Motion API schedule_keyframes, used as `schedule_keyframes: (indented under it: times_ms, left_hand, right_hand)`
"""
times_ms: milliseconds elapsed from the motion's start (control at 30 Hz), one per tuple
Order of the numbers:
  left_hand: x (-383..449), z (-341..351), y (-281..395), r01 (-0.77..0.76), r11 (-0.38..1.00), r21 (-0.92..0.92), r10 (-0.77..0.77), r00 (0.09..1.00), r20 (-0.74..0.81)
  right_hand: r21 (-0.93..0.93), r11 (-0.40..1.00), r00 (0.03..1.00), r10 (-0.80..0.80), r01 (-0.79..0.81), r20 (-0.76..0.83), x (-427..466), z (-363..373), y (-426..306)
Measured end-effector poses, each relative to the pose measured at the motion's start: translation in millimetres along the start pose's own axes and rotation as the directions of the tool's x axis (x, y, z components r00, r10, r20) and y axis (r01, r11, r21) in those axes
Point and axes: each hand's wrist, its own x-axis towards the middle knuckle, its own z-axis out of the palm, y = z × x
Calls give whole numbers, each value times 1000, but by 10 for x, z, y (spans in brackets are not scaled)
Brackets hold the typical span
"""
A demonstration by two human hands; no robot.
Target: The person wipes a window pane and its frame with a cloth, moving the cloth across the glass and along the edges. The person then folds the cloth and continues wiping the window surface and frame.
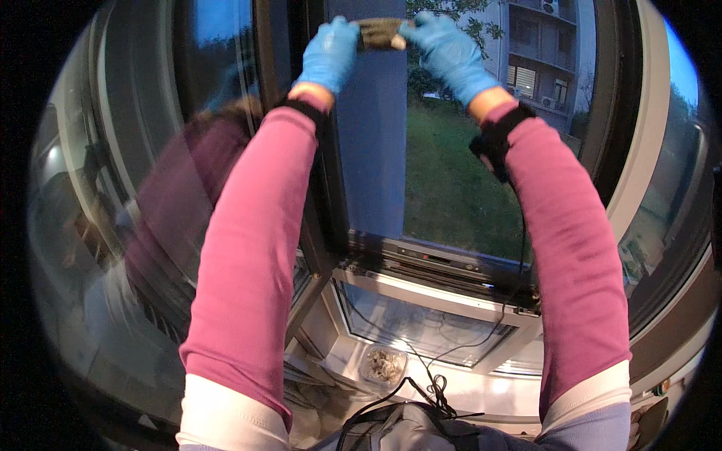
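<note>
My left hand (329, 54), in a blue glove, grips the left end of a brownish, ridged, soft-looking item (381, 34), possibly a folded cloth. The right end is pinched by my right hand (447, 51), also gloved in blue. Both arms reach up and away, so the item is held level near the top of the view. It is slightly blurred. Behind it is a window opening, its left part covered by a bluish panel or screen (372, 158). Whether the item touches that surface I cannot tell.
A dark-framed glass sash (186, 186) at left mirrors my arm. Below the opening runs a dark lower rail (437, 259). On the light sill sits a clear plastic container (383, 365) with crumpled contents. Black cables (439, 389) hang near my body. Outside are grass and a building (536, 62).
</note>
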Motion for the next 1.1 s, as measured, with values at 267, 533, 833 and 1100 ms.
schedule_keyframes:
  times_ms: [267,533,833,1100]
  left_hand:
    - [-1195,-181,706,30,999,32,-39,940,340]
    - [417,-266,185,133,984,119,-125,989,-74]
    - [816,-62,-141,41,986,160,-35,999,-36]
    - [-299,94,382,60,981,183,-97,975,201]
  right_hand:
    - [258,935,901,-317,245,295,-1136,-85,-620]
    - [18,999,989,29,-27,-145,279,-104,283]
    - [-12,1000,992,-1,-1,-126,582,10,306]
    - [112,965,971,-241,239,2,-406,154,12]
